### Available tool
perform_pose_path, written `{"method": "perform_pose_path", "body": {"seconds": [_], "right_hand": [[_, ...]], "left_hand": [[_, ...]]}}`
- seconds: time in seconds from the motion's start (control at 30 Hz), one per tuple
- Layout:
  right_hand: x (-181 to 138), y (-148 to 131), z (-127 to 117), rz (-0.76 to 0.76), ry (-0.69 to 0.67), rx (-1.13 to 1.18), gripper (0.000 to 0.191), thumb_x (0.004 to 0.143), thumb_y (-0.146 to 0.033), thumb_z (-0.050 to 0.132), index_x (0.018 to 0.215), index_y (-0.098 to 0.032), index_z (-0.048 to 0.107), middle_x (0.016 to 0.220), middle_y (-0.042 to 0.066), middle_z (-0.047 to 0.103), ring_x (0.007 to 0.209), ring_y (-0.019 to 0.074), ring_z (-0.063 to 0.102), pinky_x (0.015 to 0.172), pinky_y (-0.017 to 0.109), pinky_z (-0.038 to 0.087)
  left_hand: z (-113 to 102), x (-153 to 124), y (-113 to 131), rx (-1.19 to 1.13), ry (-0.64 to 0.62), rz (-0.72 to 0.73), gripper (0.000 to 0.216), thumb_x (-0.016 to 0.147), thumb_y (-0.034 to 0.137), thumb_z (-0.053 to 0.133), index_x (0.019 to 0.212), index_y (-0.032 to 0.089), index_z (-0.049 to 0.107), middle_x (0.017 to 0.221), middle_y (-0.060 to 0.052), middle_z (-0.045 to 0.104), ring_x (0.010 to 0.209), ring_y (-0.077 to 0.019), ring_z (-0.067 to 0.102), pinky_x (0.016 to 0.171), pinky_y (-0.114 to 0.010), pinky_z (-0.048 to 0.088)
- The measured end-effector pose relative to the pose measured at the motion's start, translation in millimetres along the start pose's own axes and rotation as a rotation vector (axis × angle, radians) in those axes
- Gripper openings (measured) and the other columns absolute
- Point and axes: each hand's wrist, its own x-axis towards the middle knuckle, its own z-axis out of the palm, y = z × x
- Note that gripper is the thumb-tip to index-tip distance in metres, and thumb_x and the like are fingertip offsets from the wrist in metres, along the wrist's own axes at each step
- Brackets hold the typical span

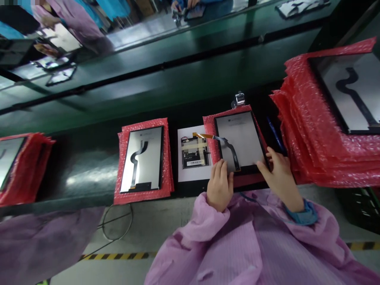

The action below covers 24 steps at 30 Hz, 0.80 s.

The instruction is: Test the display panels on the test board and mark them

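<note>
A display panel (242, 136) lies grey back upward on red bubble wrap (209, 122) in front of me. My left hand (220, 186) holds its lower left corner, fingers close together. My right hand (279, 174) holds the lower right edge, thumb on the panel's face and fingers at its side. A black flex cable (232, 152) runs up the panel and meets an orange ribbon (204, 135). That ribbon leads left to a small circuit board assembly (194, 152) with yellowish tape, lying on a white sheet (185, 176).
To the left, another panel (145, 158) rests on red bubble wrap. A tall stack of red bubble wrap (311, 130) stands at right, a panel (362, 91) on top. A blue pen (276, 134) and metal tally counter (239, 99) lie nearby. Co-workers sit across the bench.
</note>
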Motion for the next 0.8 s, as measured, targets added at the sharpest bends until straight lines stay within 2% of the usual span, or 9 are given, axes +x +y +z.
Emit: {"method": "perform_pose_path", "body": {"seconds": [0.1,0.2,0.3,0.37,0.43,0.5,0.57,0.63,0.8], "right_hand": [[3,1,-8,0.184,-0.052,0.231,0.06,0.085,-0.056,0.063,0.134,-0.02,0.064,0.114,0.012,0.067,0.094,0.0239,0.06,0.088,0.046,0.055],[-1,-14,-21,0.205,-0.047,0.359,0.056,0.086,-0.046,0.067,0.138,-0.024,0.064,0.118,0.009,0.066,0.099,0.0224,0.063,0.09,0.044,0.056],[-10,-40,-26,0.071,0.085,0.366,0.049,0.091,-0.037,0.065,0.139,-0.024,0.065,0.124,0.009,0.065,0.108,0.0235,0.065,0.098,0.046,0.054],[-15,-59,-25,-0.064,0.19,0.321,0.046,0.094,-0.032,0.064,0.139,-0.024,0.064,0.124,0.01,0.066,0.111,0.0239,0.064,0.098,0.045,0.054],[-17,-78,-20,-0.219,0.271,0.255,0.047,0.096,-0.028,0.063,0.143,-0.025,0.061,0.121,0.009,0.068,0.111,0.0239,0.063,0.097,0.043,0.053],[-17,-94,-14,-0.364,0.327,0.199,0.051,0.095,-0.023,0.062,0.146,-0.025,0.056,0.118,0.009,0.07,0.109,0.0238,0.063,0.096,0.042,0.052],[-16,-107,-8,-0.465,0.35,0.19,0.054,0.094,-0.018,0.063,0.147,-0.023,0.053,0.116,0.009,0.071,0.107,0.0236,0.062,0.096,0.042,0.051],[-15,-115,-3,-0.514,0.345,0.226,0.053,0.093,-0.016,0.064,0.144,-0.022,0.052,0.114,0.009,0.071,0.106,0.0233,0.062,0.096,0.041,0.05],[-15,-124,3,-0.565,0.307,0.301,0.045,0.092,-0.015,0.066,0.135,-0.019,0.054,0.115,0.008,0.07,0.111,0.0232,0.06,0.098,0.04,0.05]], "left_hand": [[-3,0,0,-0.021,-0.011,-0.009,0.037,0.106,0.027,0.043,0.137,0.01,0.053,0.134,-0.022,0.066,0.129,-0.0307,0.061,0.107,-0.048,0.055],[-10,3,-4,-0.084,-0.035,-0.044,0.036,0.107,0.024,0.04,0.135,0.009,0.056,0.133,-0.02,0.067,0.127,-0.0292,0.062,0.108,-0.047,0.054],[-18,9,-12,-0.187,-0.068,-0.085,0.033,0.107,0.019,0.037,0.129,0.012,0.06,0.125,-0.016,0.072,0.118,-0.0243,0.066,0.106,-0.042,0.055],[-22,13,-19,-0.247,-0.059,-0.085,0.032,0.106,0.016,0.037,0.125,0.015,0.062,0.118,-0.012,0.074,0.111,-0.0203,0.068,0.101,-0.036,0.056],[-22,15,-25,-0.208,0.032,-0.081,0.031,0.106,0.016,0.038,0.121,0.016,0.064,0.115,-0.012,0.073,0.109,-0.0195,0.068,0.098,-0.034,0.056],[-21,16,-32,-0.028,0.169,-0.131,0.029,0.104,0.018,0.042,0.119,0.015,0.067,0.117,-0.015,0.068,0.113,-0.0238,0.064,0.099,-0.039,0.054],[-17,16,-39,0.182,0.243,-0.207,0.03,0.101,0.022,0.048,0.121,0.012,0.069,0.122,-0.02,0.061,0.116,-0.0301,0.059,0.101,-0.048,0.051],[-14,16,-45,0.291,0.218,-0.235,0.034,0.1,0.024,0.052,0.127,0.011,0.068,0.125,-0.022,0.057,0.117,-0.0332,0.056,0.102,-0.052,0.05],[-9,11,-56,0.325,0.123,-0.218,0.037,0.102,0.026,0.048,0.134,0.02,0.067,0.13,-0.019,0.056,0.114,-0.0321,0.055,0.101,-0.053,0.051]]}}
